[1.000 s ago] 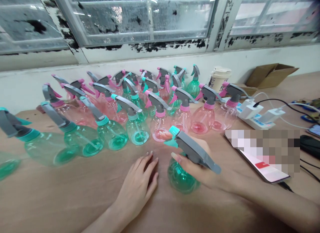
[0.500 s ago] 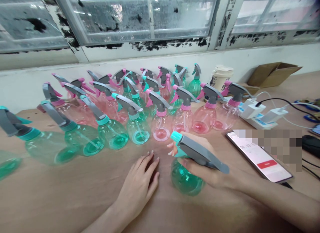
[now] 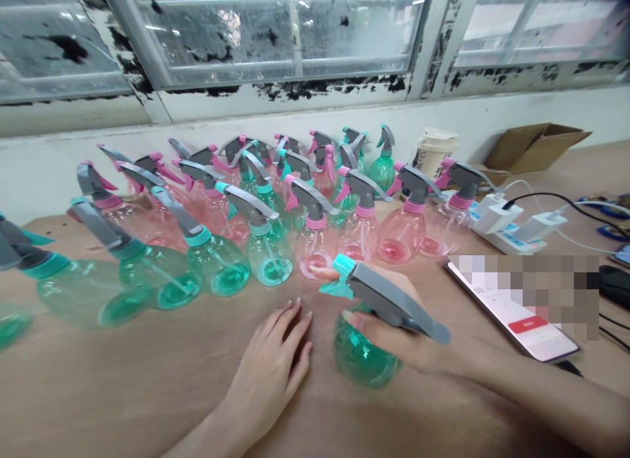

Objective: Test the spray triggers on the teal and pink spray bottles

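My right hand (image 3: 401, 330) is wrapped round the neck of a green spray bottle (image 3: 365, 353) with a grey and teal trigger head. The nozzle points up and to the left, and a finger reaches out past the teal trigger. The lower body of this bottle rests on or just above the table; I cannot tell which. Beside it, my left hand (image 3: 273, 356) lies flat on the tabletop, fingers slightly apart, holding nothing. A pink spray bottle (image 3: 315, 245) and a green spray bottle (image 3: 268, 254) stand just beyond my hands.
Several more green and pink spray bottles fill the table (image 3: 162, 379) toward the wall. To the right lie a phone (image 3: 541, 336) and a power strip (image 3: 516, 238) with chargers and cables. Behind stand a paper cup (image 3: 433, 159) and an open cardboard box (image 3: 534, 149).
A finger of my right hand has straightened off the trigger, which now sticks out further from the head. The bottle and my left hand stay nearly in place.
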{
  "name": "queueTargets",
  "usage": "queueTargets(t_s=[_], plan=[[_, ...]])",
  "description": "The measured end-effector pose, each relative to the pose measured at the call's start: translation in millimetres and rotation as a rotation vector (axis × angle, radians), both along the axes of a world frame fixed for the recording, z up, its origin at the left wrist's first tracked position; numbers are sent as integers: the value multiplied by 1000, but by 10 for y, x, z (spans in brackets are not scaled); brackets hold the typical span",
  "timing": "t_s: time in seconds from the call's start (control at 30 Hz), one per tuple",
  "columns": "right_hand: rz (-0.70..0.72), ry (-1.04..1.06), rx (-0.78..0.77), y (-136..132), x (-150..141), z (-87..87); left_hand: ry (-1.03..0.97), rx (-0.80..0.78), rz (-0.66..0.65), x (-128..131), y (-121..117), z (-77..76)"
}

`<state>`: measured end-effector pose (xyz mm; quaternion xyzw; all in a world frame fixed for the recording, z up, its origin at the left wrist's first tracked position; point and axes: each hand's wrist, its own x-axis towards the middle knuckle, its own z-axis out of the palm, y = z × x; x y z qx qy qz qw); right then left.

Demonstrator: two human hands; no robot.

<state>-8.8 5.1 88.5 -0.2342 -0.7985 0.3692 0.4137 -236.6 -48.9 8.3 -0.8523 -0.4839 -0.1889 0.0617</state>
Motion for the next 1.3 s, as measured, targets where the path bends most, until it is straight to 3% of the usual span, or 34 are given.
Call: queueTargets(t_s=[0.33,0.7,0.87,1.17,1.3], plan=[[-1,-11,-152,-50,-7,112,26,-32,10,4,-6,7],[-21,23,-107,-29,-34,50,10,-17,1,18,-9,5],[-26,15,0,-11,-26,14,18,-26,-4,16,-11,0],[-76,-27,21,-23,-10,8,16,-10,-2,12,-5,5],[-37,-24,-70,-34,-14,39,21,-15,-1,17,-6,0]])
